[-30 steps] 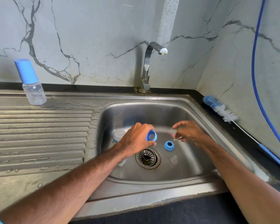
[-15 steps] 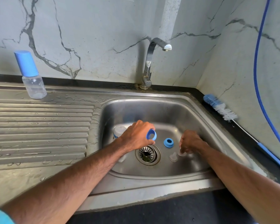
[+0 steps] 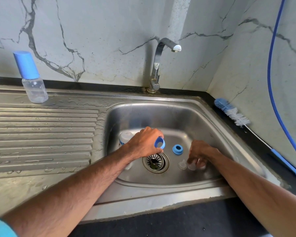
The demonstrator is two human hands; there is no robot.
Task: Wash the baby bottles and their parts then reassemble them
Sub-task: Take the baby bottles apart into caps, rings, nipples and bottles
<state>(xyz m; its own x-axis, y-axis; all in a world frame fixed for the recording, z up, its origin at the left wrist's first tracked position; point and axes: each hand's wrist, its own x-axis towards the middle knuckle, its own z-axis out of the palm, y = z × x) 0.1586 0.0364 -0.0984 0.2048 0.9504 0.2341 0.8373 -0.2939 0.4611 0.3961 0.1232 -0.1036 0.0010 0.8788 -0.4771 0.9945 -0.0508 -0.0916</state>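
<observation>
Inside the steel sink (image 3: 203,117), my left hand (image 3: 143,144) grips a blue bottle ring (image 3: 159,143) above the drain (image 3: 155,162). A second blue ring (image 3: 177,149) lies on the basin floor between my hands. My right hand (image 3: 199,153) reaches down to the floor, its fingers curled round a clear nipple (image 3: 193,165). Another clear nipple (image 3: 182,164) sits just left of it. A clear bottle (image 3: 125,136) lies behind my left hand, partly hidden. An assembled bottle with a blue cap (image 3: 31,77) stands on the drainboard at the far left.
The tap (image 3: 158,65) rises behind the sink, its spout over the basin, and no water runs. A blue and white bottle brush (image 3: 232,115) lies on the dark counter at the right. A blue hose (image 3: 273,93) hangs along the right wall. The ribbed drainboard (image 3: 41,134) is wet.
My right hand dropped from mid-basin to the sink floor and took hold of a clear nipple. My left hand with the blue ring stayed nearly still.
</observation>
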